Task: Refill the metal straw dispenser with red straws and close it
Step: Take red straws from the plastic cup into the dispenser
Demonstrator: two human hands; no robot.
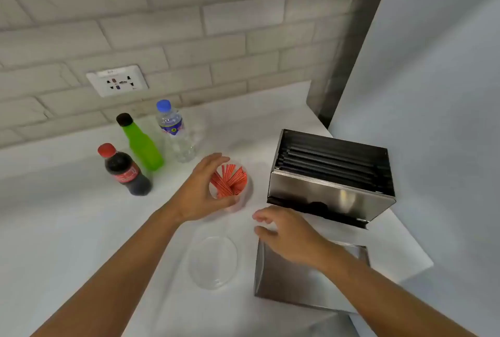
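Indoors, a white table (67, 228) meets a pale brick wall (162, 25); left hand (201, 190) seemingly grips a cup of red straws (230, 181), right hand (289, 231) spread near the open metal dispenser (330, 196).

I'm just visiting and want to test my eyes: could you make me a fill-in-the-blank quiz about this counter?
1. The left hand grips a cup of ____ straws.
2. The dispenser stands with its top ____.
3. The lid lies under the ____ arm.
4. The green bottle has a ____ cap.

Missing words: red; open; right; black
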